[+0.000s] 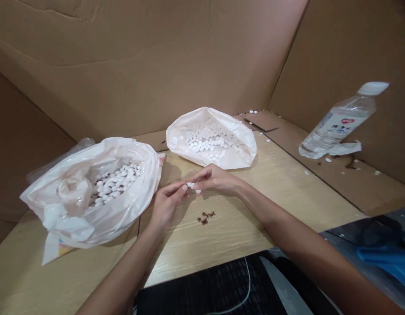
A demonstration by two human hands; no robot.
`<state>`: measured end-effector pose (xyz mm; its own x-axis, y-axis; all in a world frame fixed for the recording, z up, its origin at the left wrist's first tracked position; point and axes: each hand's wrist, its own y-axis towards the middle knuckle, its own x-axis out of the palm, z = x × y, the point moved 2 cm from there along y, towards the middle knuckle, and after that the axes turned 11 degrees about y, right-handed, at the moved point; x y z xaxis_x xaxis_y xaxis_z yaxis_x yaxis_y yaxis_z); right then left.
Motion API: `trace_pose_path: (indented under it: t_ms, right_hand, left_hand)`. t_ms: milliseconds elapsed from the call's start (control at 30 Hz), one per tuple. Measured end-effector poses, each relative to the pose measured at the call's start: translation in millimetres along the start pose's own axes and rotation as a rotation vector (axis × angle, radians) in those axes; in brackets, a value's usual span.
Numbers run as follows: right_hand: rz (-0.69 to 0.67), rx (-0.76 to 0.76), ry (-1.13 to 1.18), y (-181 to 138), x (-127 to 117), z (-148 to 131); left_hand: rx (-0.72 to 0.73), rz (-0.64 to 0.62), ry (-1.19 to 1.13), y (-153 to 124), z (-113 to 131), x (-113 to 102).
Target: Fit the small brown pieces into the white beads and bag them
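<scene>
My left hand (167, 199) and my right hand (213, 178) meet over the middle of the table. Between their fingertips are a few small white pieces (191, 185), too small to name for certain. Thumb and fingers of each hand are pinched on these pieces. Just below the hands, several small brown star-like bits (205, 218) lie on the wooden tabletop (235, 223). Beyond the right hand lies an open white plastic bag (243, 131) with many small white pieces inside. To the left, another white plastic bag (123, 227) holds white balls mixed with brown bits.
At the right stands a tilted-looking clear water bottle (342, 124) with a white cap, beside a torn white scrap (346, 148). Cardboard walls (139, 65) enclose the table at the back and sides. Loose white pieces (253, 112) are scattered near the back corner. A blue object (386, 256) sits lower right.
</scene>
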<state>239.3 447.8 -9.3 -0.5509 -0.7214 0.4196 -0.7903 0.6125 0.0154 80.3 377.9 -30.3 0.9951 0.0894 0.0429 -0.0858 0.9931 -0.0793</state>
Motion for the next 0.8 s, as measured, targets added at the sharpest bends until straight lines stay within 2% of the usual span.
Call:
trace_pose_path:
  t_ms: [267,533,800]
  right_hand:
    - [-0.019,-0.009,-0.02,-0.8,1.2,-0.2]
    - [0.011,-0.011,-0.008,0.5,-0.9,1.0]
    - [0.012,-0.01,-0.04,1.0,-2.5,6.9]
  left_hand:
    - [0.046,-0.009,0.054,1.2,-2.8,-2.2]
    - [0.052,-0.058,0.069,-0.5,1.7,4.7]
    - [0.129,-0.004,0.142,-1.5,11.5,8.8]
